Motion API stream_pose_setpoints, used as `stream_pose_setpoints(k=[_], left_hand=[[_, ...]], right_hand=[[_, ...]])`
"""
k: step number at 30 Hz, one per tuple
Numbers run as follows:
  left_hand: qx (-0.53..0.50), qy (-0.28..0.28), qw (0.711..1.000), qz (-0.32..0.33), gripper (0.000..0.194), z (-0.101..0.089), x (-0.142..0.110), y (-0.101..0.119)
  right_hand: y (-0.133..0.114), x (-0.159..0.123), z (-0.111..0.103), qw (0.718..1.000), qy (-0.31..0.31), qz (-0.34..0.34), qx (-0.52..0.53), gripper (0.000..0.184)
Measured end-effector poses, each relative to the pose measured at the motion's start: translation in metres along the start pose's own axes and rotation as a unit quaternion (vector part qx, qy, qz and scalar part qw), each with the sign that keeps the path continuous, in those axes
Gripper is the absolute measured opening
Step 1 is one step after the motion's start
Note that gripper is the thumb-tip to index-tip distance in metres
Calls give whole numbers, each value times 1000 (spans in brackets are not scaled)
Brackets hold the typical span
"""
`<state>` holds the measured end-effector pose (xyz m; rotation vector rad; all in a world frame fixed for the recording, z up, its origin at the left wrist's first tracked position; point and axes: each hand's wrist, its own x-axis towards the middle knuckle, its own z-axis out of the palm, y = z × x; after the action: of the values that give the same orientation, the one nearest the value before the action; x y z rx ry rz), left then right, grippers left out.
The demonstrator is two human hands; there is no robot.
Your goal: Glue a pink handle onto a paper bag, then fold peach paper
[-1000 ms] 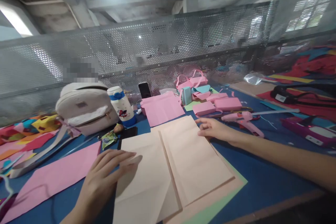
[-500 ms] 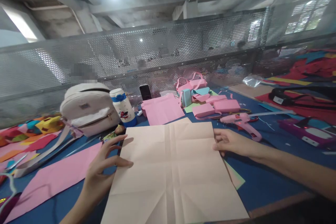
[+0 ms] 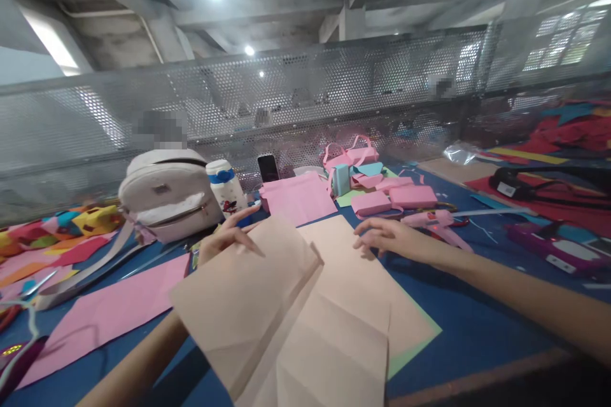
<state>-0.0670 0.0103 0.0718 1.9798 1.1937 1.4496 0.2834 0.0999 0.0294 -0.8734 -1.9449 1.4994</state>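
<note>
A creased cream sheet of paper (image 3: 258, 292) is tilted and partly folded up along its middle crease in front of me. My left hand (image 3: 226, 238) grips its upper left edge, with fingertips on the top face and the thumb hidden. Beneath it lies a flat cream sheet (image 3: 363, 273), with a green sheet (image 3: 410, 353) showing along its lower right edge. My right hand (image 3: 391, 238) is off the creased sheet, its fingers loosely apart over the flat sheet's upper right edge.
A pink sheet (image 3: 114, 311) lies at left. Behind stand a white backpack (image 3: 167, 197), a bottle (image 3: 224, 187) and a phone (image 3: 268, 168). Pink paper boxes (image 3: 413, 196) and a pink glue gun (image 3: 436, 222) lie right of centre. A purple device (image 3: 558, 248) sits farther right.
The creased sheet, earlier spread flat between both hands, has turned and lifted on the left hand's side. My right hand has let go of it and moved slightly left, uncovering the sheet below.
</note>
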Motion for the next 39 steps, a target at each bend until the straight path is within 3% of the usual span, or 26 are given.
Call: stream_pose_setpoints(k=[5, 9, 14, 18, 22, 27, 32, 39], left_hand=[[-74, -21, 997, -30, 35, 33, 27, -3], [-133, -25, 987, -86, 36, 49, 36, -12], [-179, -12, 960, -216, 45, 53, 11, -19], [-192, -71, 939, -276, 57, 55, -17, -19], [-141, -115, 946, -267, 56, 62, -31, -15], [-22, -91, 962, -257, 24, 73, -34, -18], [66, -80, 965, -241, 24, 75, -33, -29], [117, -122, 966, -195, 16, 70, -33, -33]], right_hand=[[3, 30, 30, 999, -39, -12, 26, 61], [3, 37, 44, 999, -26, -9, 31, 47], [13, 25, 28, 999, 47, -1, 15, 45], [27, 12, 15, 997, 74, 6, 13, 51], [36, 10, 14, 997, 77, 3, 5, 55], [38, 13, 15, 997, 77, -5, -24, 50], [41, 13, 13, 995, 73, -10, -64, 37], [49, 12, 9, 990, 55, -15, -128, 22]])
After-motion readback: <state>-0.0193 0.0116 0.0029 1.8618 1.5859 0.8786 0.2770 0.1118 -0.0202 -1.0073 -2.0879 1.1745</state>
